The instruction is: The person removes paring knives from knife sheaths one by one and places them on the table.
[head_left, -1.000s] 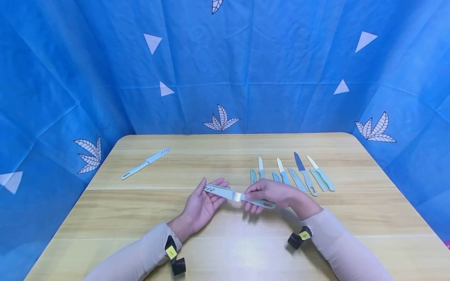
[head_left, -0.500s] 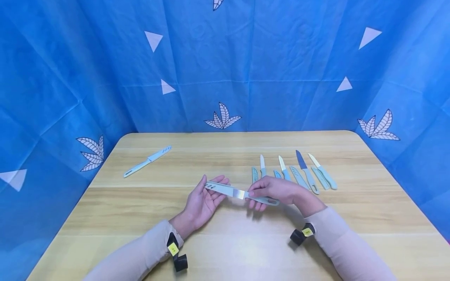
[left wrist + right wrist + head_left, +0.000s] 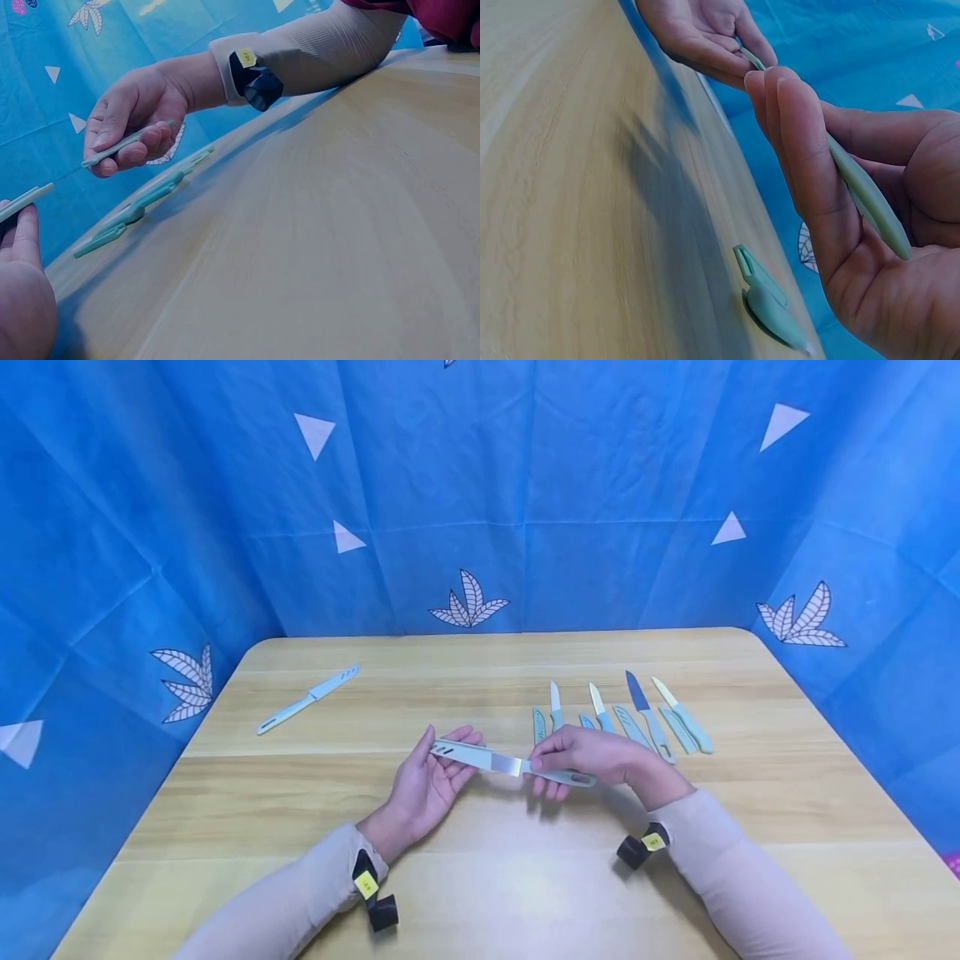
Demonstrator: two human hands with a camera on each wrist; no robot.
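Note:
My left hand [image 3: 426,789], palm up, holds a pale green knife sheath [image 3: 461,753] between the thumb and the fingers. In my right hand [image 3: 592,756], the thumb and fingers pinch the pale green handle [image 3: 573,779] of a knife. A short stretch of its shiny blade [image 3: 506,765] shows between sheath and handle; the rest is inside the sheath. Both hands are raised over the table, as the left wrist view shows with the sheath [image 3: 26,201] and the gripped handle [image 3: 124,145]. Seen from the right wrist, the handle [image 3: 870,199] lies across my curled fingers.
A sheathed knife [image 3: 309,699] lies at the table's left. Behind my right hand, several bare knives lie beside their sheaths, among them a dark-bladed knife [image 3: 650,718], a light-bladed knife [image 3: 684,717] and a green sheath [image 3: 539,725]. A blue curtain [image 3: 480,485] hangs beyond the table.
The right hand has moved slightly right with the handle, and more of the blade now shows out of the sheath. The left hand keeps its hold. The head view has shifted a little.

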